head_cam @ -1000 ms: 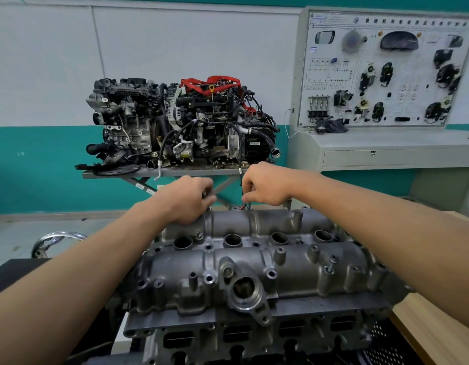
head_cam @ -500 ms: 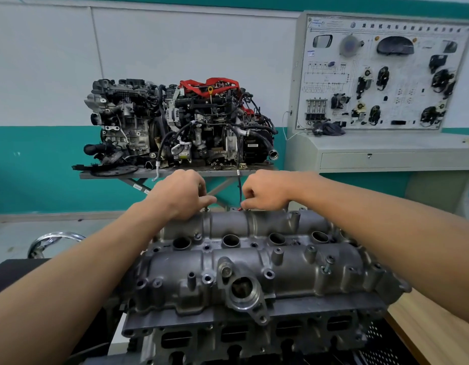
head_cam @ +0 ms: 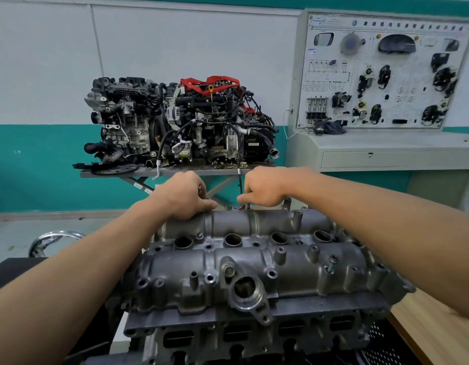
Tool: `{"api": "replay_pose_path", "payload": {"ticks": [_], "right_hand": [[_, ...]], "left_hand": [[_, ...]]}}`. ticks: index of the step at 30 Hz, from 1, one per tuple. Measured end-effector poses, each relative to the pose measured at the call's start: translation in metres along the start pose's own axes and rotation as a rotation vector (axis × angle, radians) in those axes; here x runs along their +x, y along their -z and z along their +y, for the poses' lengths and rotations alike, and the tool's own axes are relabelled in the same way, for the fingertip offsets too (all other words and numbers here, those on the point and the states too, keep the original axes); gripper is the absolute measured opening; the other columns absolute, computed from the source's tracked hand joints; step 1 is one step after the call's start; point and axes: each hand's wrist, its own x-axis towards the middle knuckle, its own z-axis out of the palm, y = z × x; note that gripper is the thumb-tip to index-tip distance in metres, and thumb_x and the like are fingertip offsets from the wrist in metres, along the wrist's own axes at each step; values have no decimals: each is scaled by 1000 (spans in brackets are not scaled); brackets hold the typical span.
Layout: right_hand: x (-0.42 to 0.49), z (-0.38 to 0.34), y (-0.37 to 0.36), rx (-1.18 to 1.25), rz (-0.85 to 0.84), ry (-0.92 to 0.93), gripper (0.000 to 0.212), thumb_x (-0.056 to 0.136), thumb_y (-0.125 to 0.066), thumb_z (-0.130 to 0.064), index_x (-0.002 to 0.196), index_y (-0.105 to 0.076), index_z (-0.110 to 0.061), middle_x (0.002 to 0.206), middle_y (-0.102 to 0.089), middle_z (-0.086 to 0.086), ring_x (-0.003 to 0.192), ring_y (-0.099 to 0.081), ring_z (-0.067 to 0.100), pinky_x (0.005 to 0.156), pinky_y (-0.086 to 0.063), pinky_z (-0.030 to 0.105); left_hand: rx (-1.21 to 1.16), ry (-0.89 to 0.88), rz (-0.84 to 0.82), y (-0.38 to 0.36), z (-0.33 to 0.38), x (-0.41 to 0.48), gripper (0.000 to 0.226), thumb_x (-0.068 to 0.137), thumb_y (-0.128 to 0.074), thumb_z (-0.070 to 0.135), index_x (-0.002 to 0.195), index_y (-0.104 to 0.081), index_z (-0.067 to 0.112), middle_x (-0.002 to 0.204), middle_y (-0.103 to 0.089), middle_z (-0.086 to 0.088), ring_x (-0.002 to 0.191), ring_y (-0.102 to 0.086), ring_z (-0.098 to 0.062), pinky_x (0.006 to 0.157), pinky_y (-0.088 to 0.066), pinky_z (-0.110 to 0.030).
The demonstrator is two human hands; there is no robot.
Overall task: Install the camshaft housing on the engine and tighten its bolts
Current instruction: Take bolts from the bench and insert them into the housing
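The grey cast camshaft housing (head_cam: 254,262) sits on top of the engine (head_cam: 241,335) in front of me. Both my arms reach over it to its far edge. My left hand (head_cam: 182,196) is curled at the far left part of that edge, its fingers pinching a small bolt whose head shows by the knuckles. My right hand (head_cam: 265,187) is curled near the far middle, finger and thumb closed on a bolt (head_cam: 247,206) that stands in a hole there. A loose bolt (head_cam: 330,266) stands up at the housing's right side.
A second, complete engine (head_cam: 180,122) with red hoses stands on a metal stand behind. A training panel cabinet (head_cam: 380,83) fills the right background. A wooden bench edge (head_cam: 436,335) is at lower right, a chrome rail (head_cam: 54,238) at left.
Both hands have stayed at the housing's far edge with small finger movements. My head has dropped slightly, so the background engine sits a little higher in view.
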Motion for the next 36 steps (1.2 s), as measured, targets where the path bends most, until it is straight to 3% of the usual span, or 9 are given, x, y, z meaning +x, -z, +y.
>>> {"api": "replay_pose_path", "payload": {"ticks": [4, 7, 12, 18, 20, 22, 23, 31, 36], "right_hand": [[1, -2, -1, -33, 67, -99, 72, 94, -32, -70, 54, -54, -14, 61, -58, 2, 60, -57, 21, 52, -37, 31], [0, 2, 7, -16, 23, -30, 60, 90, -48, -66, 66, -65, -13, 71, -66, 4, 69, -62, 24, 59, -50, 37], [0, -1, 5, -39, 8, 10, 55, 100, -48, -44, 54, -52, -13, 56, -52, 2, 56, -50, 21, 57, -44, 35], [-1, 0, 11, 12, -2, -25, 62, 93, -47, -63, 72, -67, -8, 74, -66, 6, 70, -62, 24, 65, -51, 37], [-2, 1, 13, 4, -52, 25, 43, 94, -56, -48, 79, -71, -11, 79, -70, 5, 78, -65, 26, 75, -56, 41], [-3, 0, 7, -5, -42, 26, 50, 99, -49, -42, 61, -58, -11, 63, -59, 4, 62, -56, 24, 67, -53, 42], [-2, -1, 4, -8, -17, -8, 58, 101, -43, -46, 56, -51, -11, 58, -53, 2, 57, -51, 22, 60, -47, 39], [2, -2, 12, -30, -37, 14, 48, 93, -56, -49, 71, -66, -7, 74, -68, 7, 71, -63, 27, 73, -57, 43], [3, -6, 5, 44, 6, -112, 70, 97, -35, -64, 56, -57, -12, 61, -65, 4, 61, -62, 23, 57, -46, 32]], "left_hand": [[-125, -75, -88, 3, 0, -4, 23, 88, -71, 17, 106, -77, 30, 75, -63, 10, 57, -58, 6, 50, -37, -8], [-138, -41, -97, 2, 1, -4, 36, 86, -74, 34, 122, -69, 31, 85, -58, 12, 63, -57, 2, 56, -39, -11], [54, -41, 52, -3, 6, 1, 25, 87, -73, 45, 76, -67, 24, 71, -60, 7, 66, -56, -9, 57, -38, -27], [-282, -62, -74, 5, 0, -6, 37, 85, -70, 5, 106, -74, 35, 56, -51, 12, 36, -42, -2, 40, -32, -11], [-309, -45, -81, 6, -1, -7, 51, 84, -68, 3, 124, -67, 36, 63, -56, 3, 37, -29, -3, 37, -32, -14], [-313, -31, -69, 6, 0, -7, 54, 85, -68, 5, 133, -62, 30, 87, -62, -1, 64, -61, 8, 37, -31, -10], [-338, -23, -49, 6, 1, -7, 53, 85, -67, 6, 135, -61, 26, 93, -61, -1, 44, -58, 3, 37, -31, -9], [-461, 76, 144, 6, 1, -8, 27, 91, -55, 12, 115, -67, 14, 66, -57, 5, 29, -41, -2, 32, -29, -16], [-571, 125, 227, 11, 3, -10, 22, 97, -51, 16, 95, -71, 7, 34, -43, 12, 27, -32, -4, 32, -25, -16]]}}
